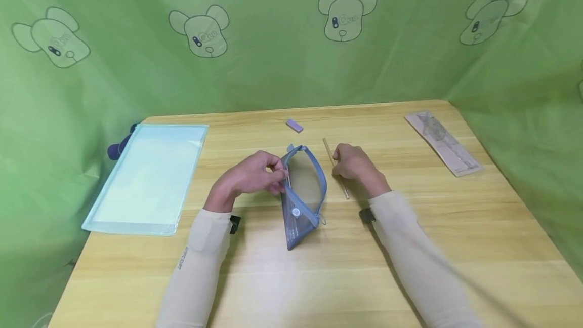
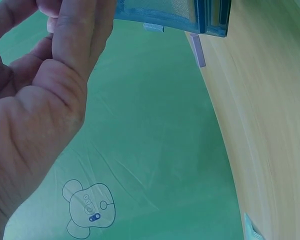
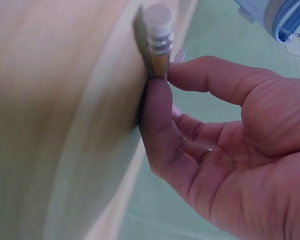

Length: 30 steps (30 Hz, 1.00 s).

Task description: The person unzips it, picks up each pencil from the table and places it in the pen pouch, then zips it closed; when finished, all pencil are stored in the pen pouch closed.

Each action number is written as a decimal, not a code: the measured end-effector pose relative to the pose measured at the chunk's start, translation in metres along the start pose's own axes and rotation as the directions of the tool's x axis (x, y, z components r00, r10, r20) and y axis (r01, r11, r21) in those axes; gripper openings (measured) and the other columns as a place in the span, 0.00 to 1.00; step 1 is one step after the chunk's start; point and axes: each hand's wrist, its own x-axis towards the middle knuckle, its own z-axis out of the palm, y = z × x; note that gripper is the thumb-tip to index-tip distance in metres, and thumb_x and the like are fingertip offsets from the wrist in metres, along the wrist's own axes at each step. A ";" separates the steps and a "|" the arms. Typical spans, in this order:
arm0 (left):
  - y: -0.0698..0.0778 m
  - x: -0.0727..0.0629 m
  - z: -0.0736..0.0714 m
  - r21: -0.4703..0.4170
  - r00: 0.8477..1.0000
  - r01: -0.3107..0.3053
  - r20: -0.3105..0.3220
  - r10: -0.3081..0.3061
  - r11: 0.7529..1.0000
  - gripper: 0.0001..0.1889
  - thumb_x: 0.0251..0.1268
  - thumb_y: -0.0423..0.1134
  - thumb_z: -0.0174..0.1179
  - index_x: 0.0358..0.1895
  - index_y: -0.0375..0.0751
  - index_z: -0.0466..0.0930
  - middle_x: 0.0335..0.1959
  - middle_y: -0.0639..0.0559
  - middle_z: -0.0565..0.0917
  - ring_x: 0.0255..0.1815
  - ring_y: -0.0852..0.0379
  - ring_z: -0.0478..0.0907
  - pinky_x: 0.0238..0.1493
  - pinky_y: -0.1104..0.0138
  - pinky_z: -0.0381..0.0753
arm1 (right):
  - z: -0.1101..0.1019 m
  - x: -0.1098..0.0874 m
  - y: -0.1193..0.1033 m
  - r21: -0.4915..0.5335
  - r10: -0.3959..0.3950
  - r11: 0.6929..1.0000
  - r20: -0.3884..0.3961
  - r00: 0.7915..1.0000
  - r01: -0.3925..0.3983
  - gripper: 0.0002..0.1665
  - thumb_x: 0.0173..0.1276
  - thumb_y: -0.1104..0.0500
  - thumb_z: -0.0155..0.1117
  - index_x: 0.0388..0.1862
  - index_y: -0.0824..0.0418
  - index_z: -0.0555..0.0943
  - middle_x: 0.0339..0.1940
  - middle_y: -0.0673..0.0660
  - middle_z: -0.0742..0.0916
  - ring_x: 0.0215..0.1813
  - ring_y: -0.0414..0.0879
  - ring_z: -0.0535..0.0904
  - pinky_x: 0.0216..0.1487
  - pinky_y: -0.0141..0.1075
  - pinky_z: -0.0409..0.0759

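A blue-edged mesh zip pencil pouch stands at mid-table with its zipped mouth gaping toward the right. My left hand pinches the left edge of that mouth between thumb and fingers. In the left wrist view, the pouch's blue lower edge shows beyond the fingers. Just right of the pouch is a wooden pencil, pinched mid-length by the thumb and forefinger of my right hand. Its metal-banded eraser end points up in the right wrist view, close over the tabletop.
A small purple eraser lies behind the pouch. On the left is a pale blue zip document folder, with a dark purple object half hidden behind it. A clear-fronted pink packet lies at the far right. Green curtains surround the wooden table.
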 end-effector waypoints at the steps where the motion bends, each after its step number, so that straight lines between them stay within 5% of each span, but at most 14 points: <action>1: 0.000 0.000 0.000 -0.002 1.000 -0.002 0.000 0.002 1.000 0.10 0.83 0.34 0.57 0.39 0.32 0.81 0.43 0.36 0.90 0.50 0.30 0.90 0.55 0.50 0.92 | 0.000 0.000 0.000 0.005 0.002 1.000 0.002 1.000 -0.002 0.26 0.71 0.64 0.71 0.64 0.67 0.75 0.56 0.64 0.83 0.55 0.57 0.79 0.63 0.51 0.83; 11: 0.002 -0.001 -0.001 -0.001 1.000 0.009 -0.007 -0.009 1.000 0.10 0.83 0.33 0.57 0.40 0.31 0.81 0.42 0.35 0.90 0.48 0.32 0.91 0.54 0.50 0.92 | -0.010 0.000 0.008 0.202 -0.070 0.978 0.049 0.996 0.059 0.25 0.70 0.66 0.69 0.63 0.67 0.76 0.42 0.60 0.89 0.38 0.47 0.86 0.47 0.37 0.84; 19: 0.002 0.000 -0.001 -0.003 1.000 0.004 -0.011 -0.004 1.000 0.10 0.83 0.33 0.56 0.41 0.30 0.81 0.42 0.34 0.90 0.50 0.27 0.89 0.51 0.54 0.93 | -0.029 -0.018 0.003 0.493 -0.185 0.861 0.067 0.980 0.129 0.28 0.68 0.71 0.63 0.66 0.73 0.71 0.37 0.55 0.82 0.35 0.44 0.82 0.43 0.33 0.85; 24: 0.003 -0.001 -0.001 -0.005 1.000 0.000 -0.017 0.000 1.000 0.10 0.83 0.33 0.56 0.41 0.29 0.81 0.42 0.35 0.90 0.50 0.27 0.89 0.52 0.53 0.93 | -0.043 -0.038 -0.004 0.555 -0.272 0.812 0.089 0.958 0.179 0.27 0.66 0.72 0.61 0.65 0.72 0.71 0.36 0.53 0.81 0.35 0.42 0.79 0.41 0.31 0.83; 30: 0.003 -0.002 -0.001 -0.003 1.000 -0.003 -0.029 0.003 1.000 0.10 0.84 0.33 0.56 0.41 0.30 0.81 0.42 0.35 0.90 0.42 0.38 0.92 0.54 0.50 0.93 | -0.056 -0.056 -0.008 0.536 -0.381 0.809 0.165 0.910 0.241 0.27 0.61 0.73 0.59 0.61 0.70 0.72 0.36 0.53 0.81 0.39 0.45 0.80 0.45 0.34 0.82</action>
